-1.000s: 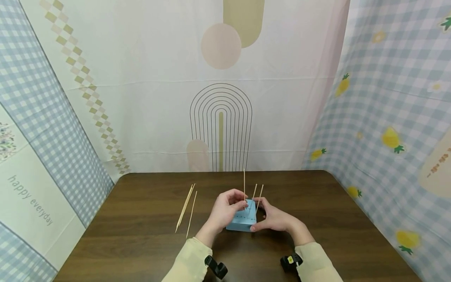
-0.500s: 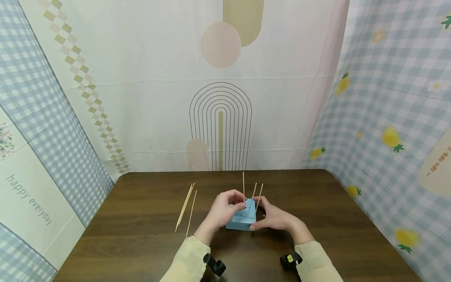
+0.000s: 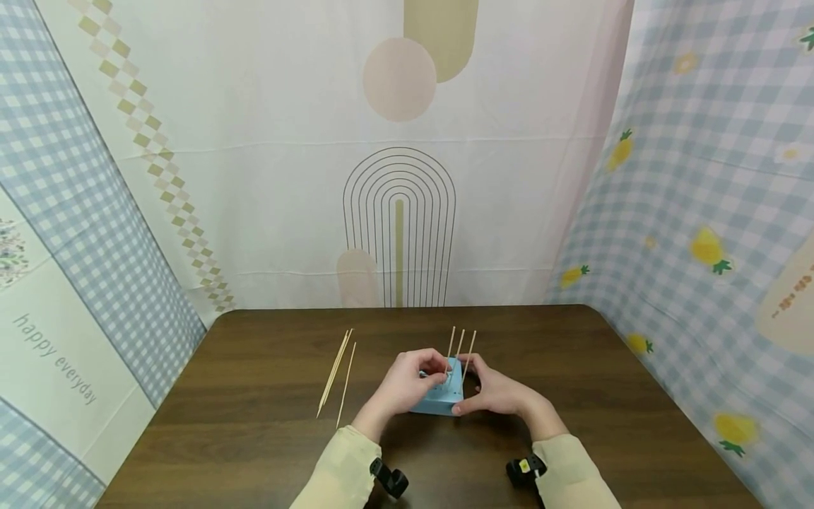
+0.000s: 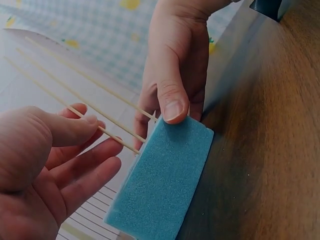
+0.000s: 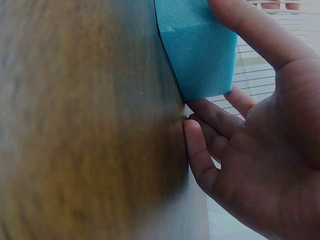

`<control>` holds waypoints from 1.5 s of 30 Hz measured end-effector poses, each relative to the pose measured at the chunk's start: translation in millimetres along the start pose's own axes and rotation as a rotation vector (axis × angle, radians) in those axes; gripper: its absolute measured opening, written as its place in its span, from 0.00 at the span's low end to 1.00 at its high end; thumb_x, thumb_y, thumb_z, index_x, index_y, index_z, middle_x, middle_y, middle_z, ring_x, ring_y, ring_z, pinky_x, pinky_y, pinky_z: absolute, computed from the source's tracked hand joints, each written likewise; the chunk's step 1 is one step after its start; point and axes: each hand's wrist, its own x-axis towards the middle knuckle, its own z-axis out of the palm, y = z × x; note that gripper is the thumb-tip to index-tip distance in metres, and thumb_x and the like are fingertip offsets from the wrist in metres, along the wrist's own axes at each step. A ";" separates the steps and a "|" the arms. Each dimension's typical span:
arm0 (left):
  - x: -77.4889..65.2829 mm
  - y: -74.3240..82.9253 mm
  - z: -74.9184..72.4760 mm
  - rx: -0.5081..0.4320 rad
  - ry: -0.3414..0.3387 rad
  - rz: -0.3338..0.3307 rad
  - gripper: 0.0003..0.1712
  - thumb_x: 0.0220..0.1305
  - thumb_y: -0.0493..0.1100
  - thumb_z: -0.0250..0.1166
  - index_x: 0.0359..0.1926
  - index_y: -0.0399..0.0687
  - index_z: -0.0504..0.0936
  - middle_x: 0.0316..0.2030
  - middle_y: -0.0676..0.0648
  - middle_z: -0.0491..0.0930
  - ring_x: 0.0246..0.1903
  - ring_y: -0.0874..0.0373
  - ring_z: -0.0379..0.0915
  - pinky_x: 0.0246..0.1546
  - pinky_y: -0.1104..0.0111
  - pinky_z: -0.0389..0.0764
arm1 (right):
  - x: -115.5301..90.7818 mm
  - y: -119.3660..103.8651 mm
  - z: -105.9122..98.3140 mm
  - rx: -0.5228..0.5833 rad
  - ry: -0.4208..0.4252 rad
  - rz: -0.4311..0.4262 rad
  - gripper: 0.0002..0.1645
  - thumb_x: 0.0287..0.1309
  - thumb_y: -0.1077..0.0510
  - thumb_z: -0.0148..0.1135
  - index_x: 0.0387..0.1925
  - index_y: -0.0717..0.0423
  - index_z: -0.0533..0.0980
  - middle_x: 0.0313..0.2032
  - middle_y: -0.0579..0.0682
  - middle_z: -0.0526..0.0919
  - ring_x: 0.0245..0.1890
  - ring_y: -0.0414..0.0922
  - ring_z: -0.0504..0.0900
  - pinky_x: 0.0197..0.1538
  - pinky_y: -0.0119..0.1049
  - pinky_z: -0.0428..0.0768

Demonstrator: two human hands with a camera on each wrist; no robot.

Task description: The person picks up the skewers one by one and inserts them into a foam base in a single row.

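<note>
Left hand (image 3: 404, 380): thumb and fingers pinch thin pale wooden stick (image 3: 451, 346), long axis near upright, lower end at top of blue rectangular foam block (image 3: 435, 408); depth can't tell. Right hand (image 3: 499, 392) grips block's right side on brown wooden table (image 3: 242, 424); left nearer stick.

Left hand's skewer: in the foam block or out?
In, it appears: in the left wrist view, the left hand pinches the wooden skewer, whose lower end meets the blue foam block. Depth: cannot tell.
</note>
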 end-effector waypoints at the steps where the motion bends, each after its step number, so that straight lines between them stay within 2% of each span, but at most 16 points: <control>1: -0.1 0.1 -0.4 0.001 -0.002 -0.001 0.06 0.71 0.36 0.73 0.44 0.52 0.88 0.39 0.56 0.87 0.42 0.63 0.83 0.48 0.64 0.83 | 0.0 -0.3 -0.1 -0.001 0.000 0.000 0.64 0.55 0.44 0.83 0.80 0.56 0.52 0.75 0.67 0.64 0.72 0.61 0.67 0.70 0.64 0.71; 5: -0.1 -0.6 -1.2 0.006 -0.008 -0.004 0.06 0.70 0.36 0.73 0.44 0.52 0.88 0.40 0.53 0.88 0.42 0.63 0.83 0.48 0.63 0.83 | 0.4 -0.7 -0.4 0.005 -0.003 -0.004 0.65 0.55 0.45 0.83 0.80 0.56 0.51 0.75 0.67 0.63 0.73 0.61 0.67 0.70 0.64 0.70; 21: 1.2 -4.0 1.4 0.033 -0.022 -0.008 0.06 0.71 0.36 0.72 0.45 0.52 0.88 0.41 0.54 0.88 0.43 0.63 0.83 0.47 0.64 0.83 | 0.3 -0.5 -0.4 0.019 -0.006 -0.002 0.64 0.55 0.45 0.83 0.80 0.55 0.52 0.74 0.66 0.64 0.73 0.62 0.66 0.71 0.67 0.67; 31: 0.8 -3.6 1.1 0.028 -0.024 -0.001 0.06 0.71 0.36 0.72 0.46 0.51 0.88 0.42 0.52 0.88 0.43 0.62 0.83 0.47 0.65 0.83 | 0.3 -0.5 -0.4 0.010 -0.001 -0.009 0.64 0.55 0.45 0.83 0.79 0.56 0.52 0.74 0.67 0.65 0.72 0.61 0.68 0.70 0.65 0.70; 45: 0.2 -2.8 0.7 0.019 -0.020 -0.002 0.06 0.72 0.37 0.72 0.46 0.52 0.88 0.43 0.51 0.88 0.44 0.62 0.83 0.48 0.65 0.83 | 0.6 -0.4 0.4 0.015 -0.007 -0.022 0.62 0.57 0.46 0.83 0.79 0.57 0.52 0.75 0.67 0.63 0.75 0.61 0.64 0.70 0.62 0.72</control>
